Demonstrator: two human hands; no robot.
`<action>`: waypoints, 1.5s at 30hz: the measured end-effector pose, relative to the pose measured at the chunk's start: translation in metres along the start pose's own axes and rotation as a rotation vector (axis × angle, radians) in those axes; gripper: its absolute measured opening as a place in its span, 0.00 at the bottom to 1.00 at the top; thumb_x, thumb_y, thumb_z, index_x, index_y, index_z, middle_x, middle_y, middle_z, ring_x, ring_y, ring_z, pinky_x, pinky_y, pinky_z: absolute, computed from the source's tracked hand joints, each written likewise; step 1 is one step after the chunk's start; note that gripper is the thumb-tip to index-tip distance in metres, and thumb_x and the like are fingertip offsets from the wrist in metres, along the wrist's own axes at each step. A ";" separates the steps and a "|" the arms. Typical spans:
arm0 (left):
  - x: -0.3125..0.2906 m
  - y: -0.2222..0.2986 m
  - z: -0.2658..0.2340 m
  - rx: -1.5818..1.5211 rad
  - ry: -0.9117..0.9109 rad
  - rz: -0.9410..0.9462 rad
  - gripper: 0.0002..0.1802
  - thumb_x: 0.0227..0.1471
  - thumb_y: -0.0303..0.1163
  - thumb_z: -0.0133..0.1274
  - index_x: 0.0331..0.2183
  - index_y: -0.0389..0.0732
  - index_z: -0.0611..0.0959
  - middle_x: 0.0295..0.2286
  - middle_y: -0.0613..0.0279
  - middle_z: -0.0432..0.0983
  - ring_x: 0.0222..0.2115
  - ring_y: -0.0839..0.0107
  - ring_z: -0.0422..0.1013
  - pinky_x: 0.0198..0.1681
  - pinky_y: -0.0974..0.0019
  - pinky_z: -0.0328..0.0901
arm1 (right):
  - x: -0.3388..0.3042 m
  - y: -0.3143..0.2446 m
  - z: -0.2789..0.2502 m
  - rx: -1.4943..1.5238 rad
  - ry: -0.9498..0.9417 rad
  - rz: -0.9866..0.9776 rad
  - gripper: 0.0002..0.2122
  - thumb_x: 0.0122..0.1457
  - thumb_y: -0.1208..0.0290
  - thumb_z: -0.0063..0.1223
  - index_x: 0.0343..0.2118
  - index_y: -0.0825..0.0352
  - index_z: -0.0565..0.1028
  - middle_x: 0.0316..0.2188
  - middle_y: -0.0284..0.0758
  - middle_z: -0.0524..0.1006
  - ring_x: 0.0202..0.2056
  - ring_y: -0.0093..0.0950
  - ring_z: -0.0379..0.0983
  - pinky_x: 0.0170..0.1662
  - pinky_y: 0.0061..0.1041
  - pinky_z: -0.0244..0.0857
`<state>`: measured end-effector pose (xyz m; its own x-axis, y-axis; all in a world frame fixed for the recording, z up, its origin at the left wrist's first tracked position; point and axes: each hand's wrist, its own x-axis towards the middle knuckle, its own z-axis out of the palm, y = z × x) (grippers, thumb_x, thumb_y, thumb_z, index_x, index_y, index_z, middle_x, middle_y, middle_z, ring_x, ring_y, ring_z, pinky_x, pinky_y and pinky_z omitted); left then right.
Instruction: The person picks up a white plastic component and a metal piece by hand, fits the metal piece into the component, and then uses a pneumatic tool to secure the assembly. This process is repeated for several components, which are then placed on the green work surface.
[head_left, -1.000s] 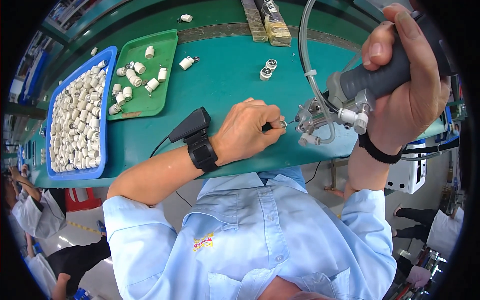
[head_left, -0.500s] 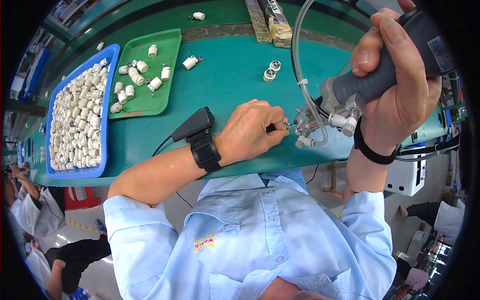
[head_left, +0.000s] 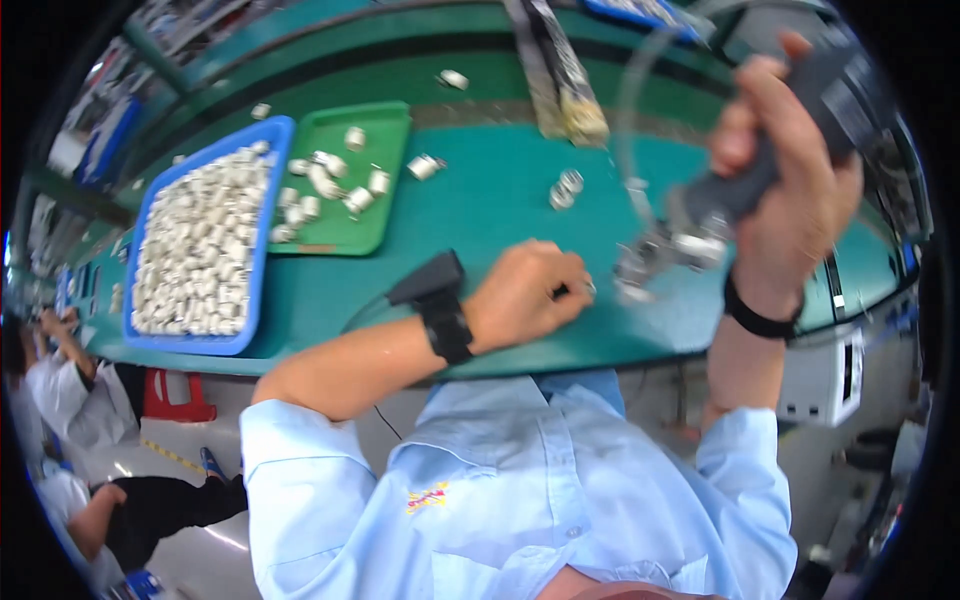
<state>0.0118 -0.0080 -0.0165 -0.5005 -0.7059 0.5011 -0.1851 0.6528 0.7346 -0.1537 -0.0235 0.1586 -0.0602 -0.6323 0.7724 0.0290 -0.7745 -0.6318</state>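
The left hand (head_left: 530, 295) pinches a part (head_left: 589, 289) between thumb and fingers, its end showing at their tips. The right hand (head_left: 797, 195) grips a tool (head_left: 725, 195), its head near the part.

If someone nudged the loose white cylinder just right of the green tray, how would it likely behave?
The white cylinder would probably roll, as it lies on its rounded side. The metal piece on one end may make it swerve or stop. Far smaller than the left hand, it seems light.
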 end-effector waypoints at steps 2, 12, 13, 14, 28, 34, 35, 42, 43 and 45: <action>0.005 0.000 0.005 -0.035 -0.012 0.037 0.06 0.41 0.28 0.58 0.19 0.41 0.76 0.21 0.59 0.75 0.25 0.56 0.71 0.30 0.57 0.65 | 0.021 -0.010 -0.034 0.004 0.012 0.004 0.20 0.57 0.77 0.53 0.51 0.79 0.67 0.24 0.36 0.72 0.19 0.19 0.66 0.22 0.17 0.58; -0.001 -0.001 -0.004 0.358 0.139 0.096 0.10 0.43 0.27 0.56 0.28 0.43 0.71 0.25 0.62 0.70 0.29 0.58 0.67 0.32 0.57 0.61 | 0.052 0.030 -0.138 -0.048 0.051 0.193 0.15 0.62 0.68 0.51 0.48 0.72 0.73 0.22 0.26 0.66 0.23 0.14 0.60 0.26 0.14 0.51; -0.003 -0.003 -0.009 0.387 0.143 0.061 0.10 0.43 0.27 0.56 0.30 0.43 0.72 0.25 0.62 0.70 0.30 0.58 0.67 0.33 0.57 0.60 | 0.050 0.033 -0.133 -0.081 0.051 0.151 0.16 0.62 0.68 0.51 0.49 0.72 0.73 0.22 0.26 0.65 0.23 0.14 0.60 0.26 0.14 0.51; -0.003 -0.002 -0.010 0.401 0.146 0.026 0.11 0.43 0.27 0.56 0.32 0.44 0.72 0.26 0.62 0.69 0.30 0.59 0.66 0.34 0.57 0.60 | 0.049 0.035 -0.132 -0.131 0.053 0.113 0.16 0.62 0.68 0.50 0.50 0.72 0.73 0.22 0.26 0.65 0.23 0.13 0.60 0.26 0.14 0.51; 0.015 0.005 -0.035 0.675 0.425 -0.104 0.20 0.41 0.23 0.53 0.41 0.38 0.71 0.31 0.52 0.68 0.33 0.52 0.65 0.36 0.53 0.60 | 0.033 0.055 -0.146 -0.278 0.034 0.088 0.19 0.62 0.71 0.48 0.53 0.76 0.68 0.29 0.29 0.67 0.24 0.15 0.62 0.28 0.15 0.53; 0.016 0.003 -0.046 0.881 0.351 -0.159 0.16 0.39 0.20 0.49 0.36 0.39 0.72 0.28 0.52 0.69 0.32 0.53 0.67 0.33 0.54 0.61 | 0.038 0.029 -0.145 -0.281 0.018 0.059 0.20 0.62 0.72 0.47 0.55 0.77 0.66 0.32 0.31 0.69 0.25 0.16 0.62 0.28 0.15 0.54; 0.018 0.007 -0.048 0.877 0.416 -0.094 0.14 0.39 0.20 0.49 0.34 0.39 0.73 0.28 0.53 0.69 0.33 0.53 0.67 0.34 0.54 0.62 | 0.040 0.024 -0.142 -0.281 0.020 0.054 0.20 0.62 0.72 0.47 0.55 0.77 0.65 0.32 0.31 0.69 0.25 0.17 0.62 0.28 0.15 0.54; 0.026 -0.001 -0.059 0.931 -0.029 -0.416 0.11 0.42 0.19 0.48 0.33 0.40 0.73 0.29 0.52 0.70 0.33 0.51 0.70 0.32 0.50 0.65 | 0.047 0.009 -0.093 -0.194 0.140 0.009 0.23 0.54 0.75 0.56 0.52 0.79 0.67 0.30 0.34 0.74 0.19 0.17 0.64 0.22 0.17 0.57; 0.036 -0.002 -0.060 0.928 -0.032 -0.409 0.11 0.42 0.19 0.48 0.33 0.40 0.73 0.29 0.52 0.70 0.33 0.51 0.70 0.32 0.50 0.65 | 0.048 0.010 -0.095 -0.192 0.138 0.012 0.23 0.54 0.75 0.56 0.52 0.78 0.67 0.30 0.34 0.74 0.19 0.17 0.64 0.22 0.16 0.57; 0.061 -0.007 -0.073 0.955 0.052 -0.257 0.10 0.45 0.21 0.47 0.34 0.40 0.72 0.28 0.52 0.69 0.32 0.51 0.70 0.30 0.47 0.65 | 0.051 0.012 -0.094 -0.169 0.124 0.008 0.23 0.54 0.74 0.56 0.52 0.78 0.67 0.31 0.34 0.74 0.19 0.16 0.64 0.22 0.16 0.57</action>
<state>0.0448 -0.0755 0.0423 -0.3162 -0.8535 0.4142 -0.8986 0.4094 0.1578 -0.2499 -0.0633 0.1842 -0.1828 -0.6236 0.7600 -0.1370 -0.7494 -0.6478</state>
